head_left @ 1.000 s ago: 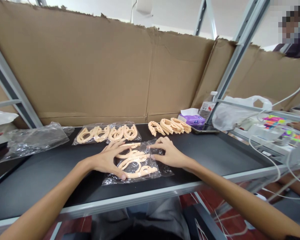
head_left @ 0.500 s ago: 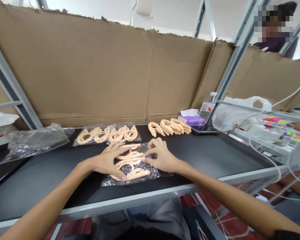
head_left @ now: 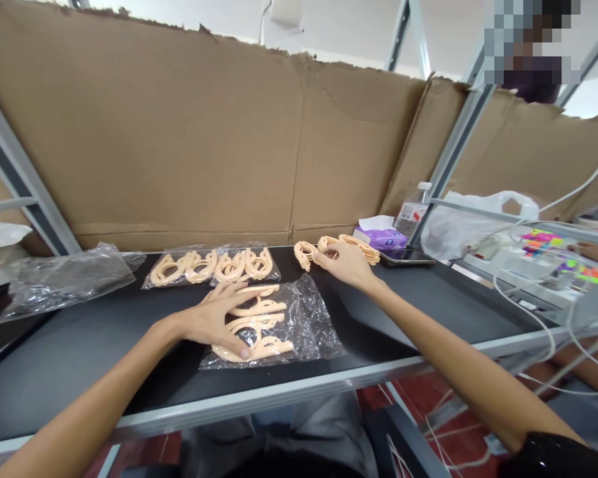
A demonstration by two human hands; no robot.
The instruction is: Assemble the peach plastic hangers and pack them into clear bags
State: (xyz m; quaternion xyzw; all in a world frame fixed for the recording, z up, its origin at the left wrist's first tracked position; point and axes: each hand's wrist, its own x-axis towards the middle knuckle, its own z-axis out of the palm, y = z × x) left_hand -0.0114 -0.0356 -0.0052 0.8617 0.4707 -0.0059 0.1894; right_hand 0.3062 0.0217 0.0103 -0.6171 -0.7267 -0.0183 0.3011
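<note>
My left hand [head_left: 216, 320] lies with its fingers spread over a clear plastic bag [head_left: 319, 325] near the table's front edge. Inside that bag are cream-coloured curved plastic pieces [head_left: 272, 347]. My right hand [head_left: 346, 262] is at the row of loose cream pieces [head_left: 305, 251] at the back, its thumb and fingers closing round part of the row; whether they grip a piece is hidden. Behind my left hand lie two filled clear bags [head_left: 232, 265] with the same kind of pieces.
Crumpled empty plastic bags [head_left: 74, 275] lie at the left. A purple tissue pack [head_left: 381, 237], a bottle [head_left: 413, 212] and a dark phone [head_left: 406, 257] stand or lie at the back right. Behind the table rises a cardboard wall [head_left: 189, 139]; a person is beyond it.
My right hand has left the bag and moved back and right to the loose pieces. The bag's open end now lies spread out. My left hand has stayed on it.
</note>
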